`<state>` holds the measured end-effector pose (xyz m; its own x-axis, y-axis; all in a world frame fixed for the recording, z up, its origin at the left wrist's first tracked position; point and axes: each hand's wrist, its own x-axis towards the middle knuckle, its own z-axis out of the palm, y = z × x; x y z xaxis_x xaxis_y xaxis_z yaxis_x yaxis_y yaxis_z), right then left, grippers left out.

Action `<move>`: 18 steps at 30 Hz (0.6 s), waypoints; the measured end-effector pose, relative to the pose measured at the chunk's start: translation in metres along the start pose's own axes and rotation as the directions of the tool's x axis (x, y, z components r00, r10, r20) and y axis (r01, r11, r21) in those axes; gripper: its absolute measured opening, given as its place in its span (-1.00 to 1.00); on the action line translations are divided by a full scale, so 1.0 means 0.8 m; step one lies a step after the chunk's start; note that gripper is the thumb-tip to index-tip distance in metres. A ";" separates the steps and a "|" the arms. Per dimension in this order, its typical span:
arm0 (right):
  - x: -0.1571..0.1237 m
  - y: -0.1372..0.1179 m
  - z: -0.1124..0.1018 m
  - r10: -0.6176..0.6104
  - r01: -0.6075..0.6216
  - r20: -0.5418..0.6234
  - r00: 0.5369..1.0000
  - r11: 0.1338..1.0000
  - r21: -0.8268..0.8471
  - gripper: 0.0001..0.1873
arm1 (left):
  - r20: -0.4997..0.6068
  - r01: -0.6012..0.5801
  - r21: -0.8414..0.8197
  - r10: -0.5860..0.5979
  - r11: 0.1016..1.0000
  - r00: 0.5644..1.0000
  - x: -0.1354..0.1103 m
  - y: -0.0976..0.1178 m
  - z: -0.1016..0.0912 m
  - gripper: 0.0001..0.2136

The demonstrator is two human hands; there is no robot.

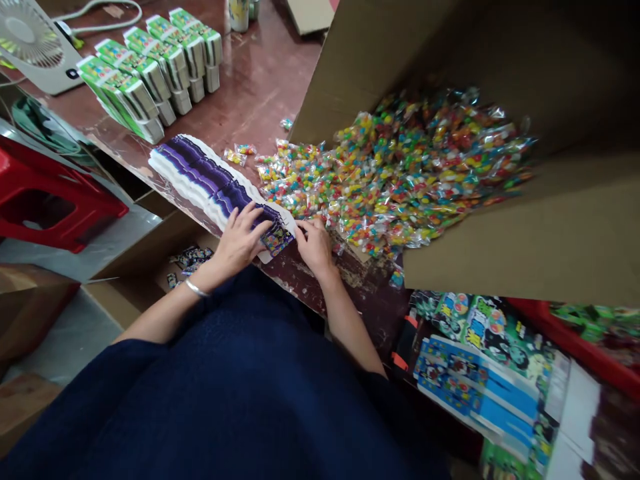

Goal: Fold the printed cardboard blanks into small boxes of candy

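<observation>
A long overlapping row of flat purple-and-white candy cartons [220, 179] lies along the near edge of the table. My left hand [240, 239], a silver bangle on its wrist, rests with fingers spread on the near end of that row. Beneath its fingertips shows the printed front of the nearest carton [278, 240]. My right hand [315, 248] has its thumb and fingers pinched at the right edge of the same carton. Just beyond my right hand spreads a big heap of small clear bags of coloured candies [380, 183], spilling from a cardboard box lying on its side [525, 233].
Green-and-white carton bundles [150, 63] stand at the back left beside a white fan [35, 40]. Below the table edge sits an open box [115, 297] with filled packets. A red stool [50, 193] is at left; blue printed cartons [475, 387] lie at lower right.
</observation>
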<state>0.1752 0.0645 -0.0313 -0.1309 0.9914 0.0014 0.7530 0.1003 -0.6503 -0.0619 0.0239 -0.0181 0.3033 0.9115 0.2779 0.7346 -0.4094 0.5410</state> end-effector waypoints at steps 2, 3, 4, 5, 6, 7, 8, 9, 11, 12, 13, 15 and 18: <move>-0.004 0.000 -0.001 0.013 -0.012 -0.009 1.000 0.999 0.042 -0.66 | 0.011 0.001 0.040 -0.002 0.999 1.000 0.009 0.003 0.022 -0.50; -0.007 0.000 -0.003 0.017 -0.015 -0.029 0.999 0.997 0.070 -0.67 | 0.008 0.006 0.057 -0.007 0.998 1.000 0.010 0.002 0.028 -0.49; -0.010 0.000 -0.005 0.022 -0.015 -0.063 0.998 0.994 0.105 -0.70 | 0.004 0.010 0.068 -0.010 0.998 1.000 0.010 0.001 0.031 -0.49; -0.013 0.000 -0.009 0.033 -0.018 -0.096 0.995 0.988 0.154 -0.74 | -0.001 0.007 0.072 -0.007 0.997 1.000 0.008 0.001 0.031 -0.50; -0.015 -0.002 -0.014 0.054 -0.027 -0.116 0.992 0.975 0.220 -0.78 | -0.008 0.001 0.069 0.000 0.998 1.000 0.007 0.002 0.028 -0.51; -0.018 -0.005 -0.020 0.080 -0.042 -0.113 0.990 0.952 0.303 -0.80 | -0.018 -0.008 0.053 0.009 0.999 1.000 0.005 0.005 0.023 -0.53; -0.021 -0.008 -0.027 0.104 -0.062 -0.088 0.991 0.918 0.392 -0.80 | -0.032 -0.018 0.018 0.019 1.000 0.999 0.004 0.009 0.016 -0.56; -0.023 -0.013 -0.034 0.117 -0.080 -0.048 0.992 0.876 0.476 -0.78 | -0.046 -0.024 -0.040 0.022 0.999 0.999 0.005 0.016 0.008 -0.61; -0.027 -0.024 -0.050 0.096 -0.088 0.019 0.995 0.798 0.596 -0.75 | -0.033 0.013 -0.233 -0.022 0.972 0.999 0.009 0.030 -0.009 -0.75; -0.029 -0.030 -0.057 0.072 -0.074 0.029 0.997 0.773 0.630 -0.73 | 0.016 0.063 -0.356 -0.061 0.932 0.998 0.012 0.037 -0.017 -0.81; -0.031 -0.036 -0.064 0.046 -0.053 0.028 0.999 0.757 0.651 -0.72 | 0.094 0.131 -0.482 -0.098 0.866 0.991 0.016 0.043 -0.025 -0.83; -0.036 -0.047 -0.072 0.009 -0.019 0.017 1.000 0.740 0.672 -0.72 | 0.302 0.298 -0.679 -0.115 0.670 0.946 0.023 0.051 -0.035 -0.79; -0.045 -0.058 -0.078 -0.018 0.022 -0.013 1.000 0.736 0.677 -0.75 | 0.522 0.491 -0.807 0.009 0.328 0.853 0.030 0.056 -0.037 -0.70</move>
<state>0.1847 0.0291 0.0462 -0.1361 0.9904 0.0230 0.1144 0.0387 -0.9927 -0.0401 0.0261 0.0359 0.5822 0.7944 -0.1730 -0.0995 0.2808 0.9546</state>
